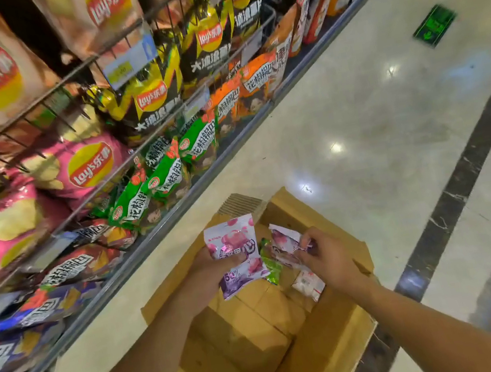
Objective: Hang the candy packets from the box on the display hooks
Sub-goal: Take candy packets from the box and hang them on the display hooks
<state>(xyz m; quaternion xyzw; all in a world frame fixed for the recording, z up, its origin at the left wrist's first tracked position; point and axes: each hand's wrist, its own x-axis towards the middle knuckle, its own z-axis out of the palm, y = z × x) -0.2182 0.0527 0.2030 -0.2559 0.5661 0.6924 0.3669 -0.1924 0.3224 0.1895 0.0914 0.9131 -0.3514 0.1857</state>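
An open cardboard box (316, 353) stands on the floor below me. My left hand (209, 266) holds a pink and purple candy packet (238, 254) upright over the box. My right hand (325, 257) grips another pink packet (283, 243) by its upper edge, just right of the first. A green packet (272, 266) shows between the two. A white packet (309, 284) lies lower in the box under my right hand. No display hooks for the candy are in view.
Wire shelves (122, 50) full of crisp bags and snack packs (166, 173) run along the left. The shelf base rail (176, 211) passes close to the box's far corner. Polished floor (388, 111) with a dark stripe (466, 179) lies to the right.
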